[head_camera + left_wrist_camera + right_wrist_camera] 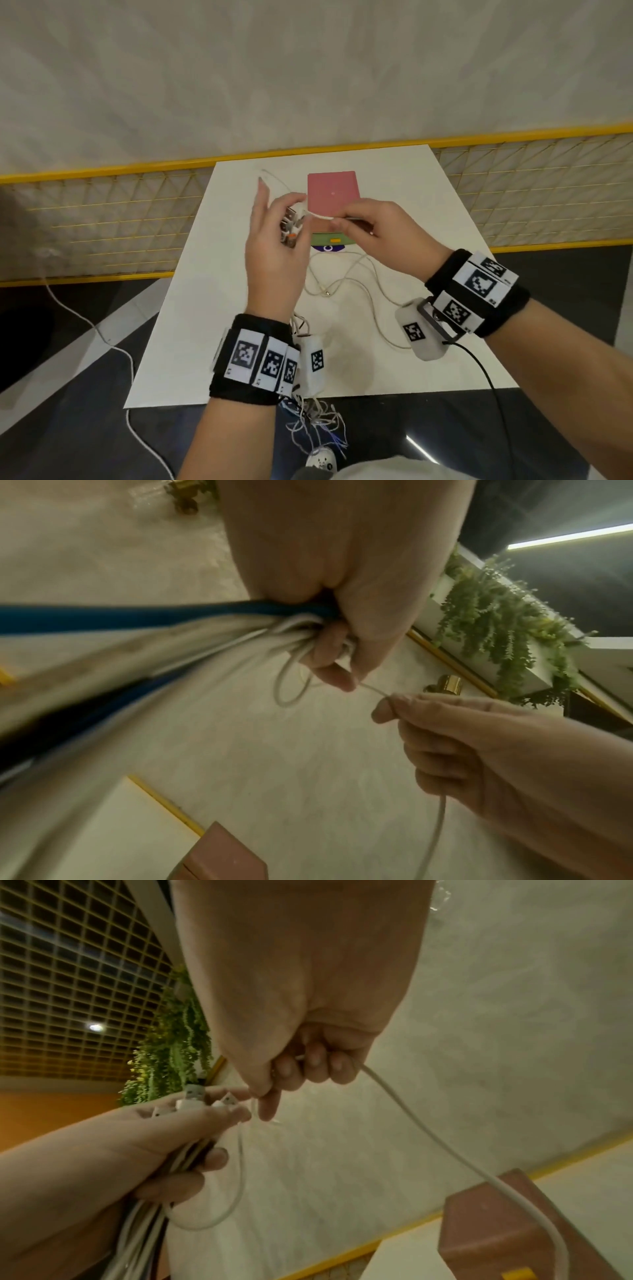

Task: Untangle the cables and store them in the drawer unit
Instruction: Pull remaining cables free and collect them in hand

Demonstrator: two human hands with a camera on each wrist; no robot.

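Observation:
My left hand [274,236] is raised over the white table [212,342] and grips a bundle of white cables [143,1204] with a blue one [103,616], its USB plugs [195,1096] sticking out above the fingers. My right hand [370,226] pinches one white cable [428,1139] close to the left hand; a small loop [291,685] hangs between them. The cable trails down to loose cable [346,284] on the table. The pink-topped drawer unit [334,195] stands behind the hands, with green and purple drawer fronts showing below.
A yellow wire-mesh fence [102,219] runs behind the table. A white cord [102,339] lies on the dark floor at left. A black lead [486,377] hangs from my right wrist. Loose threads and cable ends [315,421] dangle under my left wrist.

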